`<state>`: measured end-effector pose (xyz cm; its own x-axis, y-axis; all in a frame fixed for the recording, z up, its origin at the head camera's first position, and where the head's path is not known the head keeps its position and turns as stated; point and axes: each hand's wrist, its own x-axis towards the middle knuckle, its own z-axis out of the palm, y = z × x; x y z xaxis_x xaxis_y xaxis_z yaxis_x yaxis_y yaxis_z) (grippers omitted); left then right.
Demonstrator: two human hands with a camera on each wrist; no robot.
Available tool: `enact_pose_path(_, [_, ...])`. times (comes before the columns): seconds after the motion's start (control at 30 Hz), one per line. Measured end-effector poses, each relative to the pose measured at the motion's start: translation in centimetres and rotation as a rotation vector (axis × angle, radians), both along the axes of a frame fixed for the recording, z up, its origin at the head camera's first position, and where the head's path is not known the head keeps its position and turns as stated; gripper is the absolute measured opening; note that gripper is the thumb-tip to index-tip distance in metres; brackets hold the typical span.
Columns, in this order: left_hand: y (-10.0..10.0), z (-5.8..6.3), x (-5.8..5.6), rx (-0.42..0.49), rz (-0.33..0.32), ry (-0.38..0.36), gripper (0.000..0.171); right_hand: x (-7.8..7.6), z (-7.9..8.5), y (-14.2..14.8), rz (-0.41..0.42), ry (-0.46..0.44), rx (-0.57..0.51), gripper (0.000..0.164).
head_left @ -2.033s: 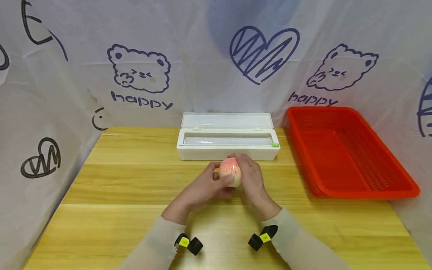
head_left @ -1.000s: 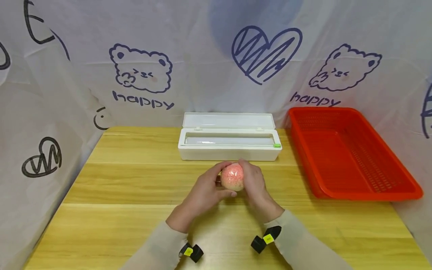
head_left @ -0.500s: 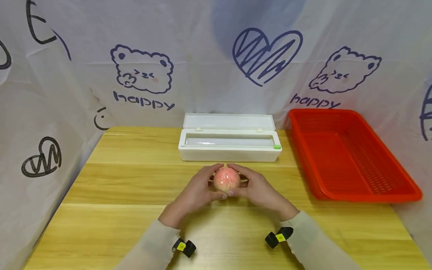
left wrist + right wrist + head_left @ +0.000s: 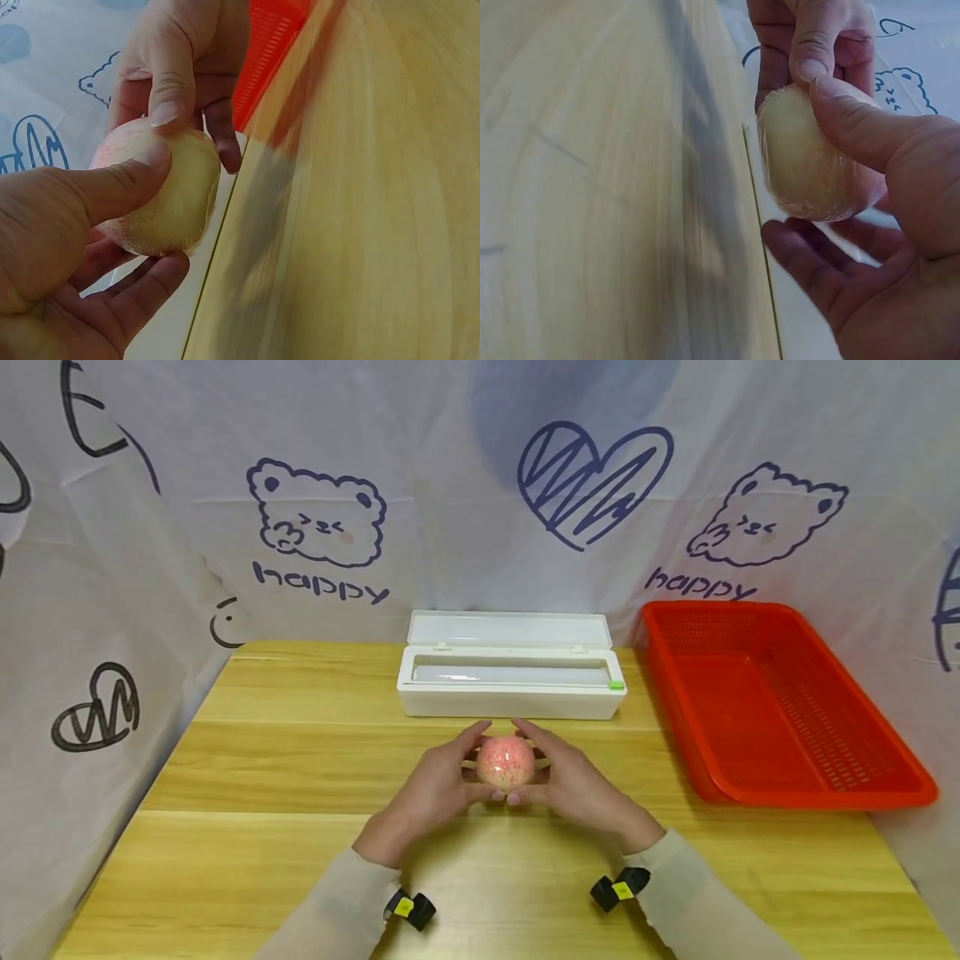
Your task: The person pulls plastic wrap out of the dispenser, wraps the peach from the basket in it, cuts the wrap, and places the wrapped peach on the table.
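Note:
A pink and cream peach is held over the table's middle in the head view. Clear film clings to it, creased and glossy on the pale side of the peach in the left wrist view. My left hand grips its left side, thumb on the near face and fingers behind. From the right, my right hand holds it the same way, the two thumb tips close together. In the right wrist view the right thumb presses on the wrapped peach, with curled fingers beneath.
Behind the hands stands a white cling film box with its lid raised, a roll inside and a green slider at its right end. A red plastic basket sits at the right. Printed white cloth hangs behind the wooden table.
The peach was turned between the hands and came slightly nearer. My right hand shifted from lying along its side to holding it with thumb in front. Over the last half second little moved.

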<state>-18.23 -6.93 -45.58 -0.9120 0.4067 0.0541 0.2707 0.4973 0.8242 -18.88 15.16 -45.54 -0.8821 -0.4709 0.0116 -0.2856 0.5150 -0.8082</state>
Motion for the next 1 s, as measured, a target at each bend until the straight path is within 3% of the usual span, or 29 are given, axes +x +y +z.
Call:
enact_pose_path(0.27, [-0.1,0.1,0.2,-0.052,-0.009,0.014,0.074,0.1,-0.1,0.1,-0.004,0.062,0.011,0.078])
enact_pose_path(0.4, [-0.1,0.4,0.4,-0.037,0.006,0.032,0.074,0.0,0.0,0.2,-0.002,0.005,-0.071,0.074])
enact_pose_path(0.5, [0.2,0.8,0.8,-0.013,0.022,0.062,0.073,0.1,0.2,-0.1,-0.036,-0.120,-0.233,0.061])
enact_pose_path(0.57, [0.7,1.0,1.0,-0.014,0.025,0.116,0.072,0.3,0.5,-0.8,-0.087,-0.260,-0.398,0.058])
enact_pose_path(0.7, [1.5,1.1,1.5,0.020,0.020,0.214,0.070,0.8,0.8,-2.7,-0.278,-0.433,-0.722,0.061])
enact_pose_path(0.8, [1.8,1.0,1.7,0.138,0.040,0.137,0.069,1.0,1.0,-3.5,-0.416,-0.416,-0.813,0.051])
enact_pose_path(0.93, [2.0,1.1,1.4,0.378,0.137,-0.092,0.050,1.2,1.4,-4.2,-0.509,-0.307,-0.743,0.042])
enact_pose_path(1.0, [2.4,1.2,1.3,0.434,0.180,-0.187,0.051,1.4,1.6,-4.6,-0.523,-0.255,-0.686,0.038])
